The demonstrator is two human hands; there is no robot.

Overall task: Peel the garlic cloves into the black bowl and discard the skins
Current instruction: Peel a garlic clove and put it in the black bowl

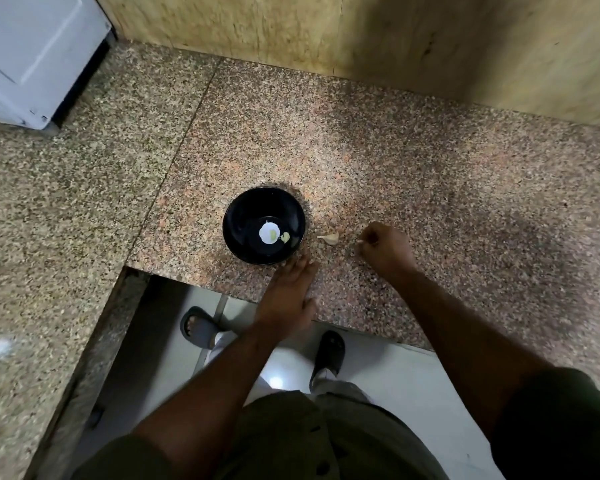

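Note:
The black bowl [264,226] stands on the speckled granite counter [413,174] and holds two small peeled garlic cloves [284,237] beside a bright glare spot. An unpeeled garlic clove [331,238] lies just right of the bowl. My left hand [290,296] lies flat on the counter with straight fingers reaching the bowl's near rim. My right hand [385,249] is curled to the right of the unpeeled clove, and a pale sliver, seemingly garlic skin [360,242], pokes out of its fingers.
A plywood wall [361,39] backs the counter. A white appliance [32,57] sits at the far left. The counter's front edge runs just under my left wrist, with tiled floor and my sandalled feet [328,355] below. A lower granite slab [49,202] extends to the left.

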